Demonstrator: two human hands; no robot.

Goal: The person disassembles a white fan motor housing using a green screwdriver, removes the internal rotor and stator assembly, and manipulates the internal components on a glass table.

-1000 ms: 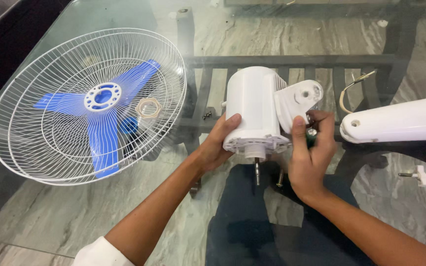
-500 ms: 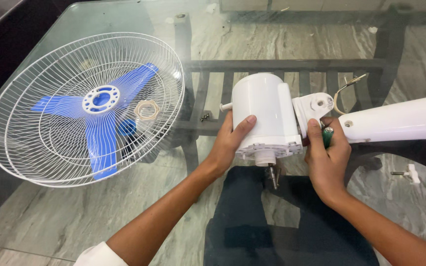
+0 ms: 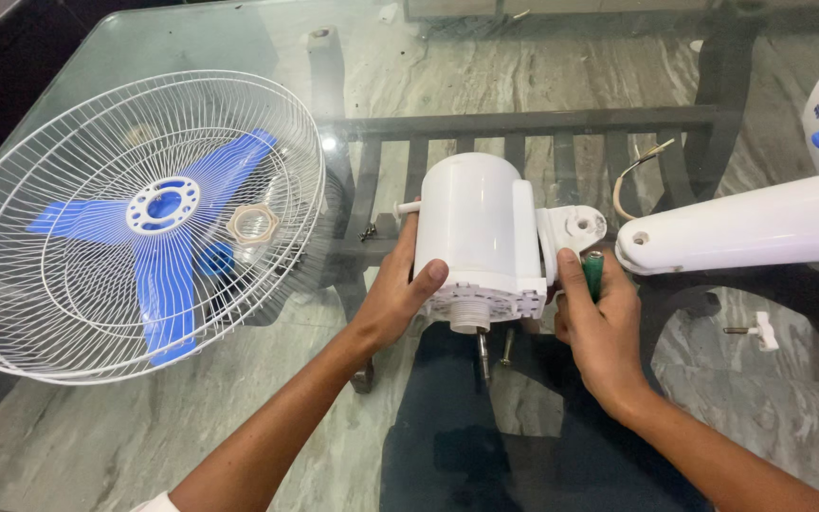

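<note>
From the head camera, I see my left hand [image 3: 392, 301] wrapped around the near side of a white fan motor housing [image 3: 474, 232], thumb pressed on its lower front rim and fingers curled behind it, holding it just above a glass tabletop [image 3: 267, 379]. The housing sits at the centre of the view, its metal shaft [image 3: 483, 356] pointing down toward my lap. My right hand [image 3: 601, 327] is clenched around a green-handled tool [image 3: 592, 275], likely a screwdriver though its tip is hidden, pressed against the white pivot bracket [image 3: 575, 228] on the housing's right side. Just beside that hand lies the end of a white stand tube [image 3: 751, 228], with a loose wire [image 3: 632, 180] curling up behind it. To the left, well apart from the housing, a white wire guard [image 3: 68, 294] rests on the glass with a blue three-blade propeller [image 3: 158, 251] and a pale ring nut [image 3: 254, 225] lying in it. A small white-headed screw [image 3: 753, 331] lies at the right.
</note>
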